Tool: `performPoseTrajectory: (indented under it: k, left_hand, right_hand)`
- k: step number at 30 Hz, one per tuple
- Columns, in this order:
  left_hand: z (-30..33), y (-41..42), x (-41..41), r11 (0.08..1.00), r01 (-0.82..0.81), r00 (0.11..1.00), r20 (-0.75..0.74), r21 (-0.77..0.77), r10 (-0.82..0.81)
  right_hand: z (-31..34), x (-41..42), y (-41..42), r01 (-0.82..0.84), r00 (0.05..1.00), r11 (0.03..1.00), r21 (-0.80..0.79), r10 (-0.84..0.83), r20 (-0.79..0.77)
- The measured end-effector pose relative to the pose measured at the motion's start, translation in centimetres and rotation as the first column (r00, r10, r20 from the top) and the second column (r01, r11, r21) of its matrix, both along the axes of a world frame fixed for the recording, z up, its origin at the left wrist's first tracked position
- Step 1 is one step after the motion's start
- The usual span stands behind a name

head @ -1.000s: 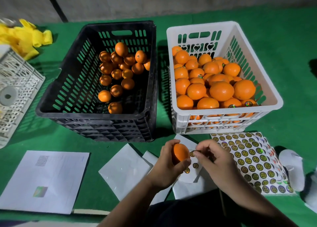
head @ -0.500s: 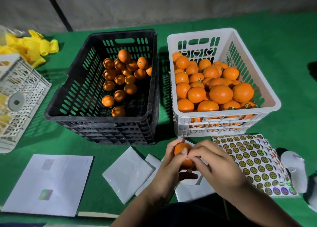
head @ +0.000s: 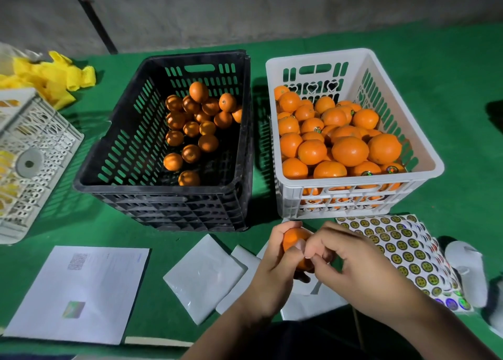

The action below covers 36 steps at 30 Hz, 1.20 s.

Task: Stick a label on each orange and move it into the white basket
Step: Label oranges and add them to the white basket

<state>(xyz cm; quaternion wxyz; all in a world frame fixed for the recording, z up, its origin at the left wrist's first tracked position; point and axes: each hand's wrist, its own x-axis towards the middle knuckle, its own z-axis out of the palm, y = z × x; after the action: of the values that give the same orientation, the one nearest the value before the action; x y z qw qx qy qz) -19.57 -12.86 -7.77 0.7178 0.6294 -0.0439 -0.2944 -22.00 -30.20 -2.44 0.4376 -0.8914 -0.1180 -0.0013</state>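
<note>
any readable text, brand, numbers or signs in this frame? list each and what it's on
None can be read.
Paper sheet: faint print lines, a square code-like patch and a small colour patch, all too blurred.
Sticker sheet: round labels with a dark and yellow emblem, too small.
Labels on oranges in the white basket: shiny, unreadable.
White basket wall: heart-shaped cutouts, no words.

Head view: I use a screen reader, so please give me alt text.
A left hand holds an orange while the right hand presses its fingers on it, beside a label sheet. Behind stand a white basket full of oranges and a black crate.
</note>
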Motion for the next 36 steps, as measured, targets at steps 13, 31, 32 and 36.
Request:
performPoseTrajectory:
  k: [13, 31, 32, 36]
  left_hand:
    - [0.3, 0.1, 0.0, 0.993, 0.056, 0.998, -0.027, 0.104, -0.053]
    - [0.9, 0.1, 1.0, 0.998, -0.065, 0.990, 0.126, -0.011, 0.066]
    - [1.2, -0.1, 1.2, 0.998, -0.057, 0.990, 0.127, -0.016, 0.058]
    - [3.1, -2.3, 1.7, 0.996, -0.060, 0.995, 0.072, -0.064, 0.065]
  right_hand:
    - [2.2, 0.4, -0.6, -0.231, 0.973, 0.911, -0.341, 0.217, -0.080]
    - [-1.0, -0.3, -0.7, 0.171, 0.985, 0.968, 0.186, -0.168, -0.031]
    - [-1.1, 0.0, -0.2, 0.210, 0.978, 0.939, 0.271, -0.200, -0.063]
    - [-0.9, 2.0, 1.5, 0.244, 0.968, 0.849, 0.469, -0.180, -0.177]
